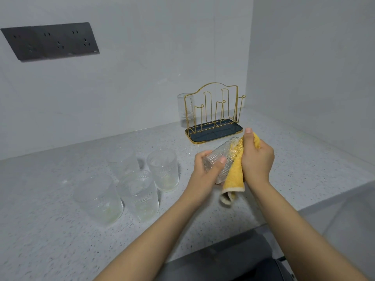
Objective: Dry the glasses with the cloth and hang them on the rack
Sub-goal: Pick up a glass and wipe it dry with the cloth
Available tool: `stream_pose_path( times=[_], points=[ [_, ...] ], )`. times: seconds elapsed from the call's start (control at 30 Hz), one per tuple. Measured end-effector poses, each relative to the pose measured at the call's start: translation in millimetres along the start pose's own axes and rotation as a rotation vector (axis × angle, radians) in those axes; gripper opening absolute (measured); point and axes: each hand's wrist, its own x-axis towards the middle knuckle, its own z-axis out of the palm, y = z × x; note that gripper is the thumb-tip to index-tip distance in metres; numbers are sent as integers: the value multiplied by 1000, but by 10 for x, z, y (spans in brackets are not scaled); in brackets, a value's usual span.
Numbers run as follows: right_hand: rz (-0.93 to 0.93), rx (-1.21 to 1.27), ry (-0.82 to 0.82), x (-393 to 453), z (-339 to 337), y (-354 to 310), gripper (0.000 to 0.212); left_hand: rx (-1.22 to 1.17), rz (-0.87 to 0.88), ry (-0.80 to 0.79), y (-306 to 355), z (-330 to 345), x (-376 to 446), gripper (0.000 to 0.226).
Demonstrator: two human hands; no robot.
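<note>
Inside held glass [220,157]: yellow cloth [235,171].

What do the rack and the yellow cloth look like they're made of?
The gold wire rack looks like thin metal with a shiny gold finish, judging by its glinting rods; its dark blue tray seems glossy plastic. The yellow cloth appears soft terry, fuzzy-textured.
</note>
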Motion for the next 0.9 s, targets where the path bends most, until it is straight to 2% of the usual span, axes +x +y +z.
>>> stream_pose_path(
  times=[0.03,0.1,0.2,0.27,0.3,0.37,0.47,0.53,0.6,0.67,0.73,0.83,0.9],
  points=[
    [-8,-1,-7,-6,7,-6,54,43,54,56,-24,-1,6,46],
    [-41,23,-22,-23,4,-10,53,-25,3,78,-18,-9,40,43],
    [-121,74,-75,-28,-10,-30,51,-486,-365,-40,75,-2,129,50],
    [-137,66,-91,-12,-6,-46,50,-584,-477,-93,80,-18,154,58],
    [-124,70,-81,-1,-1,-51,51,-575,-482,-109,78,-32,156,59],
    [-77,70,-35,39,3,-48,53,-506,-380,-111,50,-27,138,55],
    [-17,44,0,78,28,-53,55,-109,-71,-37,-32,6,74,61],
    [-10,36,1,77,41,-47,54,20,25,51,-73,25,65,63],
    [-42,41,-18,51,42,-29,53,-139,-94,6,-17,9,93,53],
    [-102,44,-44,20,30,-8,51,-456,-365,-80,81,-23,151,49],
    [-119,45,-60,7,20,7,51,-543,-503,-134,99,-61,166,52],
    [-34,73,-8,35,3,18,54,-374,-384,-151,57,-56,124,47],
    [4,73,19,57,9,11,55,-183,-239,-113,-3,-13,53,64]
  ],
)
